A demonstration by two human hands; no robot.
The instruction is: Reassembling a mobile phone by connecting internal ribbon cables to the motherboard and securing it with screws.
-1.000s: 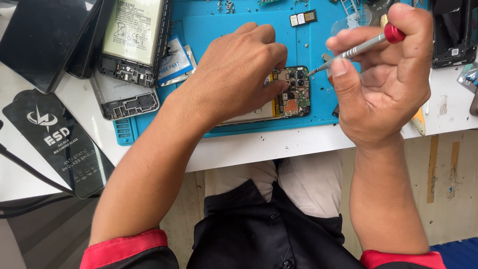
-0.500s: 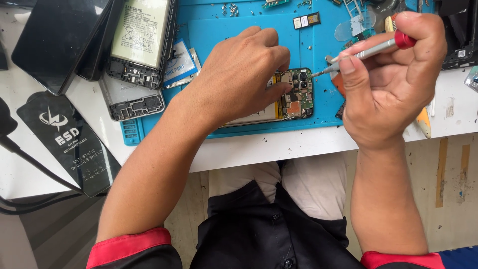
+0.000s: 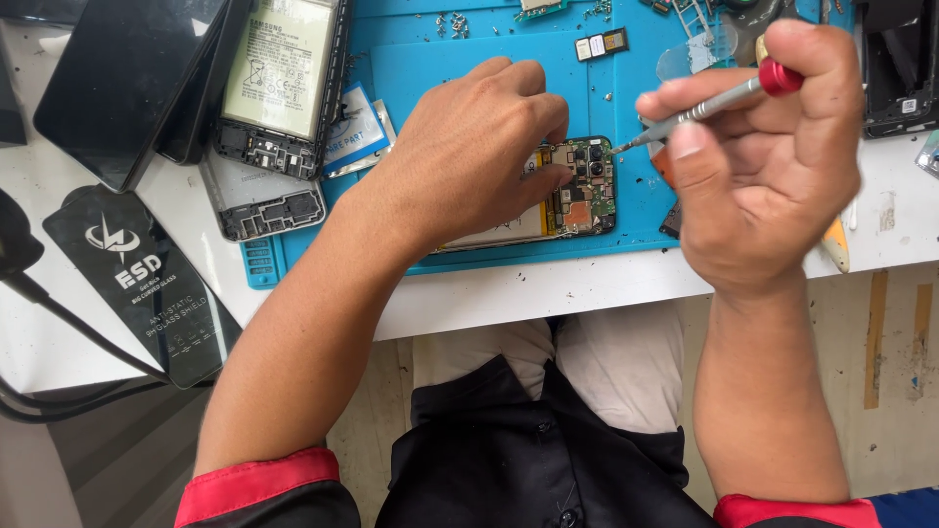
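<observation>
Your right hand (image 3: 773,156) is closed around a thin screwdriver (image 3: 704,103), its red cap against your forefinger so you can turn it; the tip comes to the right edge of the opened phone (image 3: 577,191). Your left hand (image 3: 469,147) lies on this phone, fingers curled and pressing on the board to keep it from sliding. The phone rests on the blue mat (image 3: 430,59), near the front edge of the white surface (image 3: 548,293). Further left lies another opened phone (image 3: 279,78) and a dark screen (image 3: 117,78).
</observation>
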